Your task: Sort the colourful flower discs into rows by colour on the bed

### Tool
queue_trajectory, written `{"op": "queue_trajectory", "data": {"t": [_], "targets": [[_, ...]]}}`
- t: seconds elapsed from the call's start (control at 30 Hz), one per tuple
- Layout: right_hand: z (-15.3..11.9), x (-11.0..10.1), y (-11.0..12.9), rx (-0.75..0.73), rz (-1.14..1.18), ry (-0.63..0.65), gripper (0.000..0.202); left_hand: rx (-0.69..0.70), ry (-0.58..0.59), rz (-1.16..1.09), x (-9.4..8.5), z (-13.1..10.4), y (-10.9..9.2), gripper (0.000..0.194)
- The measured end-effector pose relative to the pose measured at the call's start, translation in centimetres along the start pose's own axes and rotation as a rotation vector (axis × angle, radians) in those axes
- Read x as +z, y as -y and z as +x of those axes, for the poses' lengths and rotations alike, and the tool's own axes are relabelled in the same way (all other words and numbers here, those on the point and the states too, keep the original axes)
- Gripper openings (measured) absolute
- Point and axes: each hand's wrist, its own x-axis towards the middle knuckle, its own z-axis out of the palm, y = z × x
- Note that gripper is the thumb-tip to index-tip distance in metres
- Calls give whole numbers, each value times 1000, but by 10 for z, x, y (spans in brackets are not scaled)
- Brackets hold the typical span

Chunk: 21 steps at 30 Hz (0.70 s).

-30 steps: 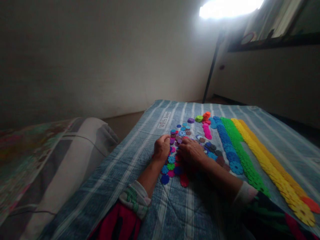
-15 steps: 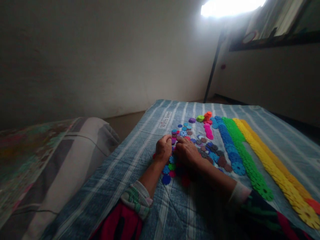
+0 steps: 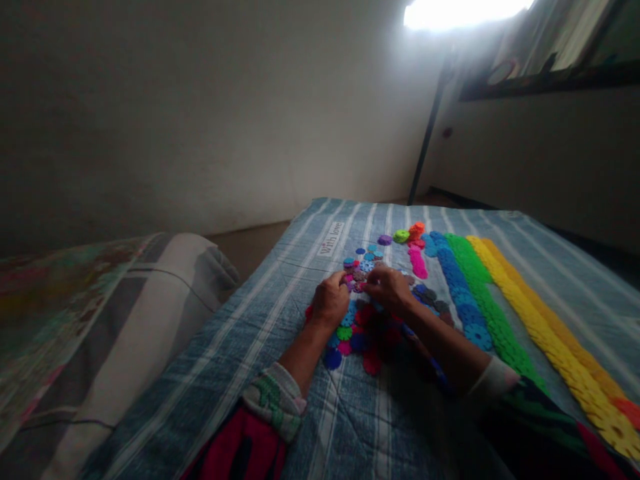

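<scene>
Both hands, the left (image 3: 332,300) and the right (image 3: 389,288), bend over flat, notched round discs (image 3: 345,333) on woven striped cloth (image 3: 240,333); their grip I cannot tell.

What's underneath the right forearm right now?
Along the far side of the right forearm, blue, grey and brown discs show; on its near side, red discs lie partly in shadow. Anything directly beneath is covered, so I cannot tell.

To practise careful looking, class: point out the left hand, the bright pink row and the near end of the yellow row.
Left hand (image 3: 331,300): head view, back of the hand.
Bright pink row (image 3: 418,262): head view, its middle.
Yellow row (image 3: 613,425): head view, its near end.
</scene>
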Motion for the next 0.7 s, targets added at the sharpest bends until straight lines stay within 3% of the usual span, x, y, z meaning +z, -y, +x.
{"op": "queue_trajectory", "data": {"t": [0.27, 0.5, 0.7], "targets": [[22, 8, 12, 44, -27, -8, 15, -88, -49, -5, -4, 2, -4, 37], [35, 1, 1, 102, -98, -29, 22, -81, -39, -41, 0, 1, 0, 40], [46, 10, 10, 59, -79, 9, 21, -42, 8, -17, 1, 0, 2, 40]]}}
